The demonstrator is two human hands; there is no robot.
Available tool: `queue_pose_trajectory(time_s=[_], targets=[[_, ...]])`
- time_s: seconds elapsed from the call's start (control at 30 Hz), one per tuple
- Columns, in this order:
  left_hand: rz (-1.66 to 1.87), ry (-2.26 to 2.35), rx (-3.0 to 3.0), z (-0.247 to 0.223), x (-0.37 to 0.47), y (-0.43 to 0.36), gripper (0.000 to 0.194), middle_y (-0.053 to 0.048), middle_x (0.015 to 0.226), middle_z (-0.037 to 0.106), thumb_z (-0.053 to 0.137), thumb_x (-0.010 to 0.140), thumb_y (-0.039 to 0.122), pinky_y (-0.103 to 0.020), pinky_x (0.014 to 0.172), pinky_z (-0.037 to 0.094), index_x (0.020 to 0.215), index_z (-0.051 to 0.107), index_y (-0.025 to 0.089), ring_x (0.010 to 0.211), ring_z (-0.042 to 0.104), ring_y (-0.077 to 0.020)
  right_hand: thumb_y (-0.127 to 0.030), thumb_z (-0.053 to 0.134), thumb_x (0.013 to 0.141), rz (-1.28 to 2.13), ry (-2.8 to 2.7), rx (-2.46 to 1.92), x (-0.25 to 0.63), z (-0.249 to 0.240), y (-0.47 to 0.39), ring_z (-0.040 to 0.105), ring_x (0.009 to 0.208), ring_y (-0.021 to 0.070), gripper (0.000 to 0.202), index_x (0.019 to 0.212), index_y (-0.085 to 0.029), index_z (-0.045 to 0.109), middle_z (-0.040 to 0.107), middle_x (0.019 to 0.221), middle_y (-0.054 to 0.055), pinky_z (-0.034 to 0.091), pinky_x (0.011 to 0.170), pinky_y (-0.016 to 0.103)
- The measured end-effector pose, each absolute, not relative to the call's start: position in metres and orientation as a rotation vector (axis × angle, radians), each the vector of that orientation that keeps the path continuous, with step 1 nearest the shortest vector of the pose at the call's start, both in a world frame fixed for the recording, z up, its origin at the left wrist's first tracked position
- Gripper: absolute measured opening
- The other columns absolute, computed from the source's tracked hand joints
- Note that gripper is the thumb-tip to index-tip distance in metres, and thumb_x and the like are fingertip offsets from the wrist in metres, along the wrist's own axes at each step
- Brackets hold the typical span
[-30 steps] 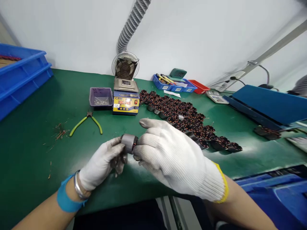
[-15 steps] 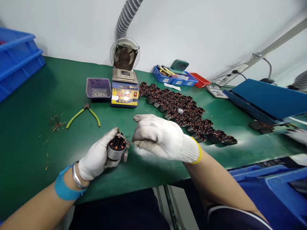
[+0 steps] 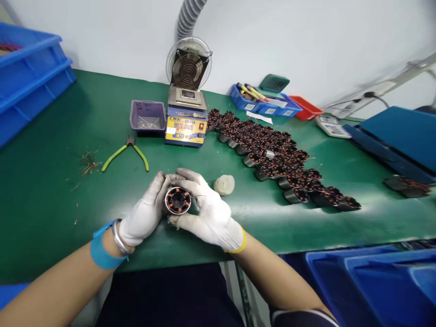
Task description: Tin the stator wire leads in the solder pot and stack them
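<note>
Between my two white-gloved hands sits a motor stator [image 3: 178, 200], a metal ring with copper windings around a dark hollow, its open end facing up toward me. My left hand [image 3: 146, 213] is closed around its left side. From the right, my right hand [image 3: 207, 213] grips it too, thumb below and fingers along the top. The gloves' fingertips are stained grey, and parts of the ring's outer wall are hidden behind them. Just beyond my right hand lies a pale, roundish lump [image 3: 224, 185].
Green-handled cutters [image 3: 129, 150] lie open beside copper wire scraps [image 3: 89, 164]. Behind are a purple bin [image 3: 147, 116] and a solder pot [image 3: 185, 125]. Rows of stators [image 3: 272, 154] stretch rightward. Blue crates [image 3: 30, 77] stand left; a blue machine [image 3: 402, 141] stands right.
My right hand has moved left from beside the stator and now grips it with my left hand. The stator has turned more toward me. The pale lump has come into view.
</note>
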State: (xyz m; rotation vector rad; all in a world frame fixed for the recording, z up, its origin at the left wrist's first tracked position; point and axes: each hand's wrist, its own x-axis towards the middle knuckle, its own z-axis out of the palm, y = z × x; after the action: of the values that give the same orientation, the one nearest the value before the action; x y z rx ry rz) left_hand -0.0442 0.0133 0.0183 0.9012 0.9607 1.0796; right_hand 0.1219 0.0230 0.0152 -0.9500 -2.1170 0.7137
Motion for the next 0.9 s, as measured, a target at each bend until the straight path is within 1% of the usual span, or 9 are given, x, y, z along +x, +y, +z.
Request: queue_pose_trajectory(time_s=[0.1, 0.17, 0.27, 0.37, 0.5, 0.6, 0.7, 0.83, 0.9], targets=[[1.079, 1.012, 1.036, 0.019, -0.049, 0.014, 0.064, -0.001, 0.069, 0.061, 0.041, 0.085, 0.079, -0.028, 0.053, 0.048, 0.094, 0.063, 0.02, 0.058, 0.058, -0.0161, -0.028, 0.074, 0.081, 0.49, -2.043, -0.849, 0.129, 0.011, 0.028, 0.057, 0.13, 0.0272, 0.048, 0.125, -0.023, 0.055, 0.058, 0.137, 0.013, 0.05, 0.107, 0.045], [1.014, 1.062, 1.172, 0.022, -0.051, 0.015, 0.057, 0.003, 0.061, 0.054, 0.051, 0.082, 0.076, -0.025, 0.048, 0.041, 0.079, 0.059, 0.02, 0.05, 0.049, -0.012, -0.02, 0.066, 0.084, 0.302, -2.06, -0.836, 0.137, 0.013, 0.032, 0.06, 0.125, 0.0271, 0.044, 0.126, -0.024, 0.052, 0.063, 0.13, 0.013, 0.05, 0.106, 0.047], [0.862, 1.158, 1.346, 0.031, -0.052, 0.017, 0.042, 0.005, 0.052, 0.046, 0.067, 0.08, 0.052, -0.023, 0.045, 0.033, 0.061, 0.052, 0.019, 0.047, 0.04, -0.0088, -0.016, 0.06, 0.082, 0.138, -2.136, -0.83, 0.146, 0.015, 0.036, 0.064, 0.12, 0.0272, 0.047, 0.128, -0.023, 0.05, 0.067, 0.124, 0.012, 0.05, 0.106, 0.049], [1.033, 1.239, 1.209, 0.036, -0.058, 0.019, 0.027, 0.005, 0.054, 0.049, 0.067, 0.08, 0.036, -0.022, 0.042, 0.031, 0.063, 0.055, 0.019, 0.045, 0.042, -0.0086, -0.015, 0.061, 0.08, 0.056, -2.155, -0.813, 0.149, 0.013, 0.038, 0.066, 0.115, 0.026, 0.047, 0.126, -0.021, 0.052, 0.068, 0.121, 0.012, 0.049, 0.107, 0.047], [1.413, 1.199, 1.052, 0.03, -0.065, 0.021, 0.029, 0.002, 0.061, 0.055, 0.061, 0.086, 0.043, -0.023, 0.043, 0.035, 0.067, 0.055, 0.021, 0.048, 0.047, -0.0111, -0.017, 0.062, 0.079, 0.042, -2.138, -0.789, 0.148, 0.01, 0.039, 0.067, 0.111, 0.0254, 0.045, 0.123, -0.02, 0.052, 0.069, 0.117, 0.012, 0.048, 0.107, 0.046], [1.179, 1.257, 1.285, 0.025, -0.057, 0.018, 0.027, 0.003, 0.061, 0.055, 0.062, 0.085, 0.043, -0.024, 0.051, 0.04, 0.072, 0.06, 0.02, 0.054, 0.047, -0.0119, -0.017, 0.061, 0.078, 0.048, -2.144, -0.805, 0.149, 0.011, 0.038, 0.067, 0.11, 0.0265, 0.046, 0.123, -0.021, 0.051, 0.07, 0.117, 0.012, 0.048, 0.107, 0.048], [0.959, 1.28, 1.405, 0.027, -0.044, 0.011, 0.027, 0.004, 0.058, 0.049, 0.063, 0.082, 0.038, -0.023, 0.054, 0.039, 0.064, 0.056, 0.02, 0.055, 0.043, -0.0111, -0.016, 0.061, 0.075, 0.042, -2.129, -0.851, 0.154, 0.013, 0.035, 0.067, 0.11, 0.0269, 0.047, 0.121, -0.022, 0.051, 0.07, 0.117, 0.012, 0.048, 0.107, 0.049], [0.858, 1.25, 1.418, 0.032, -0.043, 0.006, 0.028, 0.004, 0.053, 0.047, 0.064, 0.076, 0.036, -0.023, 0.048, 0.034, 0.057, 0.052, 0.02, 0.05, 0.04, -0.0104, -0.021, 0.062, 0.076, 0.039, -2.051, -0.986, 0.167, 0.014, 0.029, 0.065, 0.112, 0.0283, 0.043, 0.118, -0.022, 0.054, 0.07, 0.117, 0.012, 0.049, 0.105, 0.05], [0.942, 1.306, 1.396, 0.031, -0.044, 0.006, 0.025, 0.003, 0.055, 0.051, 0.064, 0.076, 0.037, -0.023, 0.047, 0.035, 0.06, 0.055, 0.02, 0.049, 0.042, -0.0105, -0.023, 0.063, 0.076, 0.047, -2.037, -1.037, 0.171, 0.014, 0.025, 0.065, 0.112, 0.0287, 0.04, 0.115, -0.021, 0.056, 0.07, 0.116, 0.012, 0.047, 0.107, 0.052]])
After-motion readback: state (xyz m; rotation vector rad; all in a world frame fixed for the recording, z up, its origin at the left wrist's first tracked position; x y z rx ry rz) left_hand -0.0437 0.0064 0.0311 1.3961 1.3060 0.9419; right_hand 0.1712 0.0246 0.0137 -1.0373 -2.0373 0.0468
